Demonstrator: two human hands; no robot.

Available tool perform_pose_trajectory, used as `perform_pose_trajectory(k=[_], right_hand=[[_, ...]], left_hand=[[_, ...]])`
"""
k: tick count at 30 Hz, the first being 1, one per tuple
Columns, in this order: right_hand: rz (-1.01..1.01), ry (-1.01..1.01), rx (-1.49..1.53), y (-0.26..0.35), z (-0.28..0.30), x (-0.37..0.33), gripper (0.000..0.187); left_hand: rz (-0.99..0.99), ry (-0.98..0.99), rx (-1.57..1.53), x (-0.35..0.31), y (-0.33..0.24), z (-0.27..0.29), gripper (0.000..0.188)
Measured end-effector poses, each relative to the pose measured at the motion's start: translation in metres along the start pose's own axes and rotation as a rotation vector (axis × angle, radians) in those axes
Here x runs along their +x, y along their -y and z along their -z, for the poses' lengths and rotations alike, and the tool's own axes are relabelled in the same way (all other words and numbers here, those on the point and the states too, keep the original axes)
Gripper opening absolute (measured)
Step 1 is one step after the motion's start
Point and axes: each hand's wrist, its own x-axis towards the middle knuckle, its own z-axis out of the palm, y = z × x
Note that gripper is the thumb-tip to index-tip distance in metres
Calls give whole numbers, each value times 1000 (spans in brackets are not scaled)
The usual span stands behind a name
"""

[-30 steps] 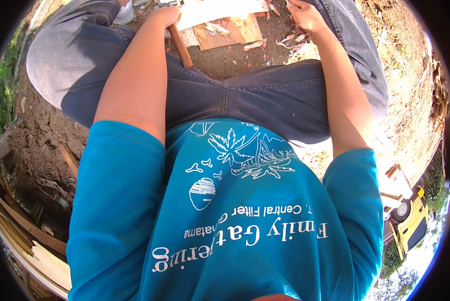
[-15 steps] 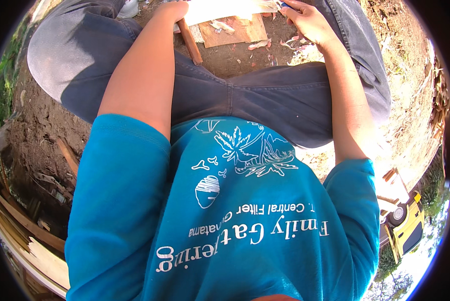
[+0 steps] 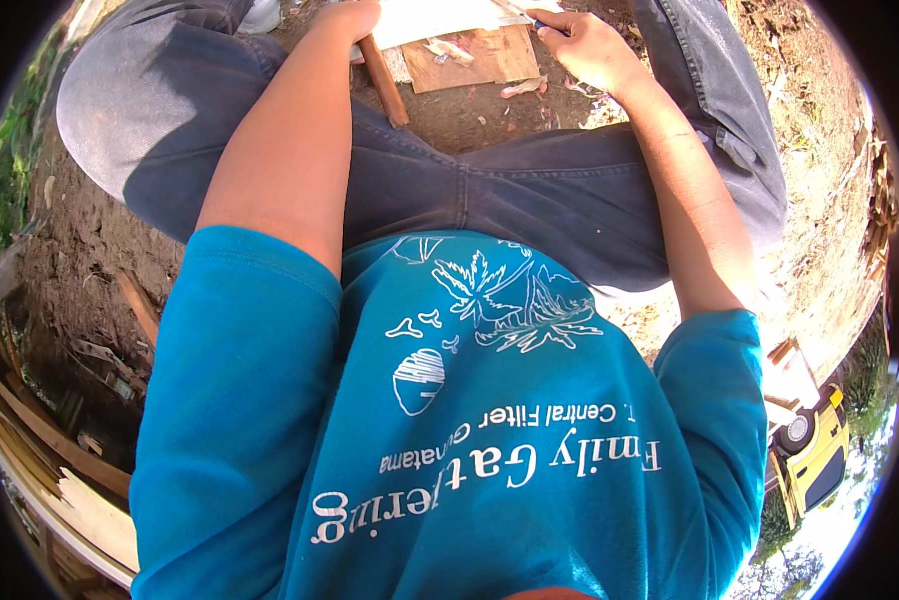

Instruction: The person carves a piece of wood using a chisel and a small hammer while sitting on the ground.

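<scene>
My left hand point(image 3: 351, 20) is closed around a brown wooden stick point(image 3: 381, 80), which slants down toward my lap; the upper picture edge cuts off part of the fingers. In my right hand point(image 3: 594, 48) is a slim tool with a dark blue handle point(image 3: 543, 24), closed in the fingers. Its thin, pale shaft points up and left over a brightly lit white surface point(image 3: 439, 16); whether the tip touches it I cannot tell. Below that surface lies a flat piece of light brown board point(image 3: 479, 62) with shavings on it.
My crossed legs in dark trousers point(image 3: 559, 185) frame the work area. Pale shavings point(image 3: 522, 88) are scattered on the soil. Wooden planks point(image 3: 79, 500) lie at the lower left, and a yellow vehicle point(image 3: 819, 460) stands at the far right.
My right hand has moved left with the blue-handled tool, bringing its shaft further over the white surface. My left hand and the wooden stick have barely moved.
</scene>
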Motion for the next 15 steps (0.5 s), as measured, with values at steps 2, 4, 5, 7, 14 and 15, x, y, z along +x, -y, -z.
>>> perform_pose_trajectory(k=[2,4,5,7,14,15], right_hand=[[65,-27,-55,14,10,3,38],[72,-66,-18,24,11,4,35],[83,-81,5,27,12,4,34],[65,-52,-36,29,11,8,33],[-48,15,-173,26,-26,32,35],[-24,-70,-131,7,-57,41,38]], left_hand=[[9,-1,15,-3,-1,1,57],[11,5,36,-7,-3,3,56],[6,10,53,-9,-5,5,56],[-16,31,113,-12,-11,9,56],[164,-30,-128,-27,-19,14,59],[232,-95,-274,-31,-23,9,63]])
